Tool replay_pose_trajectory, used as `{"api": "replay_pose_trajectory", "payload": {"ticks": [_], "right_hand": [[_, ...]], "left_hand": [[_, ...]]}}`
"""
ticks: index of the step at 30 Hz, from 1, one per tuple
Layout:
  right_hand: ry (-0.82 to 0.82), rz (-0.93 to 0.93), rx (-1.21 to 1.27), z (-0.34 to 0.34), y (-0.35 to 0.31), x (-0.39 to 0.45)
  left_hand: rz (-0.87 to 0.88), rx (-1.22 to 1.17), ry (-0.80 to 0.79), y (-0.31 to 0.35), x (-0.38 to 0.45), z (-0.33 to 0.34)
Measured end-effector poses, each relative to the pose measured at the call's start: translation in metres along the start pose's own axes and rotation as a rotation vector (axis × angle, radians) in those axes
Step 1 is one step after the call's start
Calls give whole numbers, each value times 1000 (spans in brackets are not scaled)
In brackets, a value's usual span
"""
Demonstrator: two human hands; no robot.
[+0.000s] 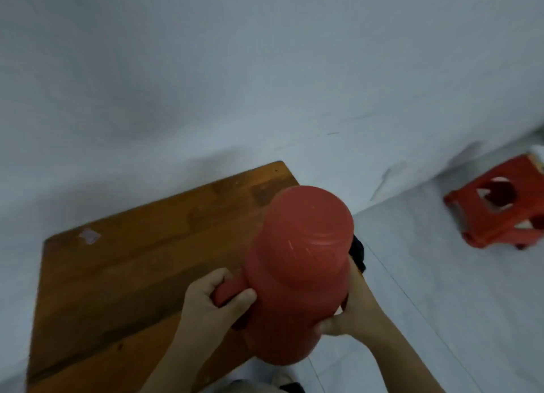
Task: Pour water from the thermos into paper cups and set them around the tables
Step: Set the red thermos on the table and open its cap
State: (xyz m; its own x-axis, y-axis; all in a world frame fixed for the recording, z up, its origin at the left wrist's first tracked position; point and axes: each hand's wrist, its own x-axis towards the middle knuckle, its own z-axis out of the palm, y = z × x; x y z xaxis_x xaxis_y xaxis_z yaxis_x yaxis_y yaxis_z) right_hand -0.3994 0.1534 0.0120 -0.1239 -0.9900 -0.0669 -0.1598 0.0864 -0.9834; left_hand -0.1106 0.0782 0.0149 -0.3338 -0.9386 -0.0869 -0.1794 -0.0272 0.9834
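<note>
The thermos [297, 272] is a large red plastic vessel with a broad rounded cap end at the top, a step where the body narrows below it, and a matte surface marked by a few pale scuffs; its outline is softened by blur. It is held up in both hands over the right-hand edge of the wooden desk [132, 260], its lower end hanging past the desk's near right corner, above the pale floor [441, 289]. The left hand [215, 301] is curled round the red handle that juts from the thermos's left side, fingers wrapped over it and thumb pressed near the body. The right hand [350, 313] cups the thermos's right side from behind, thumb lying along the lower body and fingers mostly hidden behind the vessel. A small pale sticker [89, 236] lies on the desk well to the left of the thermos, near the desk's far left corner. A red plastic stool [500, 207] with a round hole in its seat stands on the floor well to the right of the thermos, close to the white wall [235, 68].
</note>
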Motion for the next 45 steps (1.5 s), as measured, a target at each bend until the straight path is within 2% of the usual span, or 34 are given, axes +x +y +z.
{"api": "replay_pose_trajectory", "payload": {"ticks": [2, 8, 14, 18, 25, 30, 34, 39, 45], "right_hand": [[211, 122, 63, 2, 2, -49], [847, 276, 163, 48, -9, -193], [1370, 338, 225, 100, -6, -336], [1626, 375, 203, 129, 6, -417], [1997, 366, 203, 130, 30, -563], [2060, 465, 153, 123, 44, -635], [2114, 514, 241, 114, 65, -690], [2331, 575, 231, 71, 84, -776], [2549, 554, 256, 24, 71, -867]], "left_hand": [[34, 37, -175, 10, 13, 17], [92, 36, -886, 20, 34, 99], [54, 92, -1401, -4, -42, 217], [52, 187, -1702, -16, -122, 294], [66, 178, -2001, -3, -286, 422], [124, 198, -2138, -13, -363, 487], [142, 273, -2217, -22, -424, 541], [182, 229, -2370, -6, -536, 641], [222, 190, -2573, 30, -669, 734]]}}
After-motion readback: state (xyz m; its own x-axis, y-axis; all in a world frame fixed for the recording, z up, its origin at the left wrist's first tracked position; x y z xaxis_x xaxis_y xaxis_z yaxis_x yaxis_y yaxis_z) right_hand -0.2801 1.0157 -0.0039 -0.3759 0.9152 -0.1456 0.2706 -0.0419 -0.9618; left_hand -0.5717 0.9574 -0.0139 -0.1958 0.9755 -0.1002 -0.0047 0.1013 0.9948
